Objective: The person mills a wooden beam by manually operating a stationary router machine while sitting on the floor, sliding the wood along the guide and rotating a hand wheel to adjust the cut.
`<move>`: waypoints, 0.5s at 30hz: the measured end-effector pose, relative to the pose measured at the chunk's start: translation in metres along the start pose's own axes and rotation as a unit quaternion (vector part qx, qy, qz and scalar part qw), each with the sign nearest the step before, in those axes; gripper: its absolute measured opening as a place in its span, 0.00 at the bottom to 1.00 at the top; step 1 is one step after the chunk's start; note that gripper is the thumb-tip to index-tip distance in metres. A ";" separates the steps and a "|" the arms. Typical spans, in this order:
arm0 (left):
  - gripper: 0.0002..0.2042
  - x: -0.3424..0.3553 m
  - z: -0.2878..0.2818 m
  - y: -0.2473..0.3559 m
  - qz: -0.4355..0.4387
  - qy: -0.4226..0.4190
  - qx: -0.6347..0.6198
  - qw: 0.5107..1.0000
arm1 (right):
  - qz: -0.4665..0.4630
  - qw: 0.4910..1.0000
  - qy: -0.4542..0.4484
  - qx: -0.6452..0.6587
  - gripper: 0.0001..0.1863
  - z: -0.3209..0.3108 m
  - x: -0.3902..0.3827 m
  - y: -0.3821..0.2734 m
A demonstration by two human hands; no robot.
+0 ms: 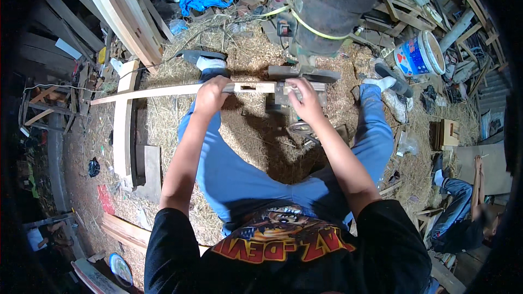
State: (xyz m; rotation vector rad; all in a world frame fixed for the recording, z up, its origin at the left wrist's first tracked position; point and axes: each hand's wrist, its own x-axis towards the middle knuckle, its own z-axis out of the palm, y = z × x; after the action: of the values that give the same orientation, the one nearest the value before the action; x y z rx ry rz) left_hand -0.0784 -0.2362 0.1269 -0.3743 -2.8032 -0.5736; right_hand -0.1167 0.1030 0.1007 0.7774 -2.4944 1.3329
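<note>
A long pale wooden bar (163, 91) lies crosswise in front of me, with a rectangular slot cut in its face near the middle of the view. My left hand (210, 97) is closed around the bar just left of that slot. The bar's right end reaches a metal work table (282, 96) of a floor-standing machine with a large dark motor housing (332, 11). My right hand (306, 100) is at this metal table, fingers curled down over its top; what they grip is hidden. A handwheel (299, 127) sits below that hand.
Thick boards (126, 125) lie on the left, on a shaving-covered floor (239, 130). Tall planks (117, 11) lean at the upper left. A yellow cable (321, 34) loops around the motor. A paint bucket (419, 54) stands right; another person (463, 207) sits at far right.
</note>
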 end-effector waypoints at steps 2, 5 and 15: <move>0.18 0.000 -0.016 0.018 0.015 0.014 -0.005 1.000 | 0.090 0.993 -0.034 0.067 0.24 0.006 0.009 0.000; 0.19 -0.003 -0.033 0.047 0.035 0.022 -0.010 0.999 | 0.421 0.837 -0.133 0.324 0.30 0.003 0.028 -0.011; 0.21 -0.033 -0.024 0.112 0.088 0.060 0.011 0.994 | 0.418 0.740 -0.183 0.494 0.20 -0.042 -0.004 -0.026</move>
State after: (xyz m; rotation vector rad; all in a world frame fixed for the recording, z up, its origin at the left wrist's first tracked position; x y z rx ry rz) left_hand -0.0099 -0.1528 0.1774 -0.5562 -2.6269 -0.5080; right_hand -0.1019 0.1265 0.1414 -0.1057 -2.2929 3.2253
